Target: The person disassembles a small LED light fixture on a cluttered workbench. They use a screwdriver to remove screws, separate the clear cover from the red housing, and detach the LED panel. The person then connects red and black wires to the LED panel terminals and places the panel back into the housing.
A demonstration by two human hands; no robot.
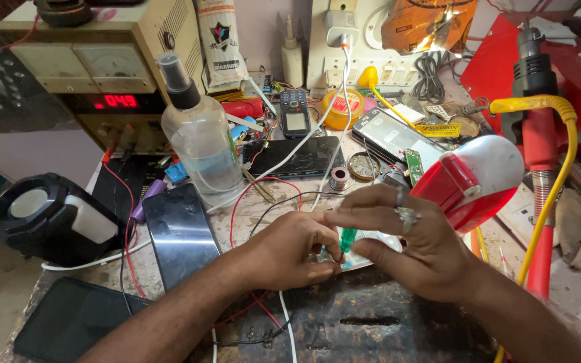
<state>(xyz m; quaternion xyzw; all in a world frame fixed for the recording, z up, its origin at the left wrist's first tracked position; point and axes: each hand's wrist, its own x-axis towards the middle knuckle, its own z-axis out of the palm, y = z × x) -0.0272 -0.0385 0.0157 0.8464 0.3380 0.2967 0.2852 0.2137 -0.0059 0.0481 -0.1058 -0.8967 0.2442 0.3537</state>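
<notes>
Hands point(290, 252) point(411, 245), two; screwdriver point(347, 237), one

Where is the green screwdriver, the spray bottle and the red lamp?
green screwdriver point(347, 237), head view, on its green handle.
spray bottle point(201, 144), head view, on its clear body.
red lamp point(473, 179), head view, on its red and white shade.

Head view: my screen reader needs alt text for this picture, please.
A person's left hand and right hand meet over a cluttered repair bench, the right pinching a green-handled screwdriver. A clear spray bottle, dark phone and red lamp surround them.
</notes>
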